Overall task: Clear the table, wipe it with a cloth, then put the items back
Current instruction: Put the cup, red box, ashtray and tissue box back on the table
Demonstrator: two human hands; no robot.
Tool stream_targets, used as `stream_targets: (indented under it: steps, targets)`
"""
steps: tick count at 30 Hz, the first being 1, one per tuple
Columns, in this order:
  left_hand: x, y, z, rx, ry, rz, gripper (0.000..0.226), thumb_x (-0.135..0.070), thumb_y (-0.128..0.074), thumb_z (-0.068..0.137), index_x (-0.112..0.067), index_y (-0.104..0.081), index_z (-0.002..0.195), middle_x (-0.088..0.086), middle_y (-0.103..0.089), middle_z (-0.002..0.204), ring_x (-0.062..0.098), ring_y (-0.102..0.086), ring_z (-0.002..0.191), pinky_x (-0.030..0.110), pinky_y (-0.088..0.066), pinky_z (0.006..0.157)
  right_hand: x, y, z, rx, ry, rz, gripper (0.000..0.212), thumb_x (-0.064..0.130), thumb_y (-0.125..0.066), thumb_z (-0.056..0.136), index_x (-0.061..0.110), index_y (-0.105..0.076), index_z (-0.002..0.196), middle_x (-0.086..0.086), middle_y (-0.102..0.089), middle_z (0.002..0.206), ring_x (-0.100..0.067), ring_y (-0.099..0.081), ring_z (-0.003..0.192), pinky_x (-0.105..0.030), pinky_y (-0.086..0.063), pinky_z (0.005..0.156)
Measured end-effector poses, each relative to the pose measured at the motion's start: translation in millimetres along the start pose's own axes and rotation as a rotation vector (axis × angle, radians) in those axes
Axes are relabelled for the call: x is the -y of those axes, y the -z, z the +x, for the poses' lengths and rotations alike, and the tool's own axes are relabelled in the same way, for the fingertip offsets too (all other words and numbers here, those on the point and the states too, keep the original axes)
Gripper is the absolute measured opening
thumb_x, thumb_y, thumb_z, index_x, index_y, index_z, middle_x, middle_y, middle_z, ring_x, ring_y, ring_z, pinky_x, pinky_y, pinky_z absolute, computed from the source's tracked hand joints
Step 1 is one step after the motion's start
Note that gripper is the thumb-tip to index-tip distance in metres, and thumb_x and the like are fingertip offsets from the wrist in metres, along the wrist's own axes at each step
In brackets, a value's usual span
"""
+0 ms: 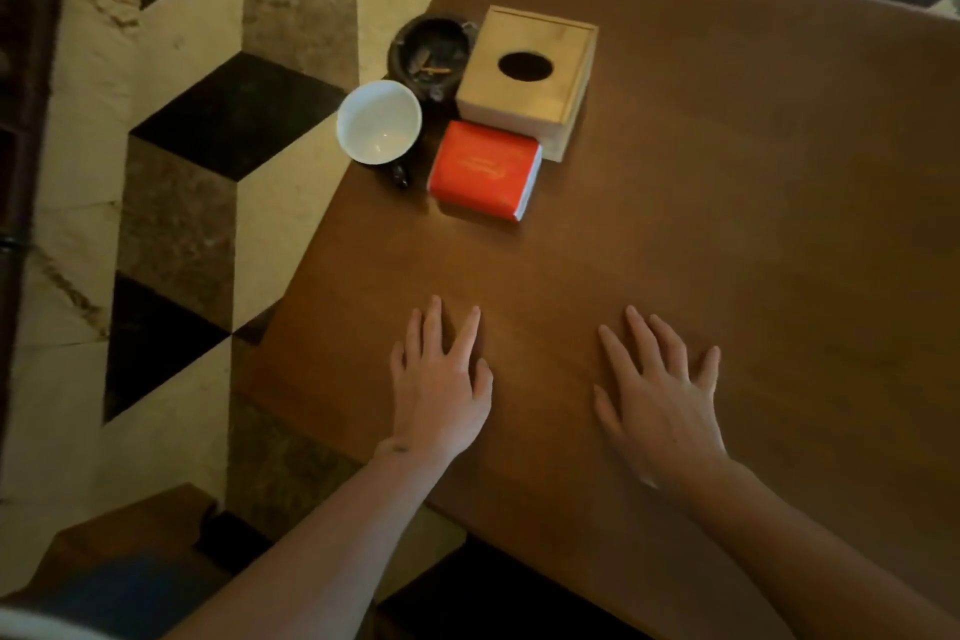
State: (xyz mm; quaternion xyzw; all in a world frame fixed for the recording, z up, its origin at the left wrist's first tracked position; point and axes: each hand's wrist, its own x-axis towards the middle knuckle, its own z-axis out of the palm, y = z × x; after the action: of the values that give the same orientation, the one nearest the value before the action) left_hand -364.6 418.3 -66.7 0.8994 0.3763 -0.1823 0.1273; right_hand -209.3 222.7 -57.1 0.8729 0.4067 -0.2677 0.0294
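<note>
On the table (pixel 727 224), near edge:
Left hand (pixel 441 390): laid flat, fingers spread, nothing grasped.
Right hand (pixel 660 395): laid flat, nothing grasped.
Far left corner: cup (pixel 379 122), ashtray (pixel 434 52), wooden box (pixel 524 78), red pack (pixel 483 169), grouped together.

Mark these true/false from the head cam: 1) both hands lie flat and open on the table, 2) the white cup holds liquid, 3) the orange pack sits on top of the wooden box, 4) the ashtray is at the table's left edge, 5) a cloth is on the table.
1) True: left hand and right hand rest open on the table.
2) False: the white cup looks empty.
3) False: the orange pack lies on the table in front of the wooden box.
4) True: ashtray.
5) False: no cloth visible.
</note>
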Motion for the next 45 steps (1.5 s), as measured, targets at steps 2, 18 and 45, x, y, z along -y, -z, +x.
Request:
stream_targets:
  steps: [2,18,45]
  targets:
    - [15,21,21,-0.015,0.050,-0.126,0.071,-0.050,-0.051,0.104,-0.043,-0.016,0.165,0.004,-0.007,0.177,0.030,-0.006,0.163,0.053,-0.020,0.127,14,10,18,0.018,0.025,0.007,0.071,0.061,-0.028,0.102,0.033,-0.006,0.163,-0.003,0.005,0.171,-0.029,0.006,0.156,-0.063,-0.009,0.124]
    - [50,147,181,-0.197,0.511,-1.252,0.084,-0.033,-0.066,0.102,-0.026,-0.011,0.164,0.013,-0.048,0.152,0.031,-0.061,0.129,0.043,-0.057,0.104,98,109,164,-0.402,0.068,0.153,0.089,0.058,-0.067,0.087,0.018,-0.026,0.155,-0.007,-0.028,0.162,-0.031,-0.032,0.146,-0.053,-0.037,0.113]
    - [26,127,140,-0.079,0.724,-1.484,0.058,-0.005,-0.043,0.102,-0.033,-0.035,0.152,0.013,-0.063,0.134,0.025,-0.076,0.102,0.027,-0.061,0.054,71,110,139,-0.267,-0.016,0.206,0.101,0.058,-0.073,0.075,0.018,-0.027,0.154,-0.005,-0.043,0.147,-0.029,-0.039,0.134,-0.050,-0.031,0.112]
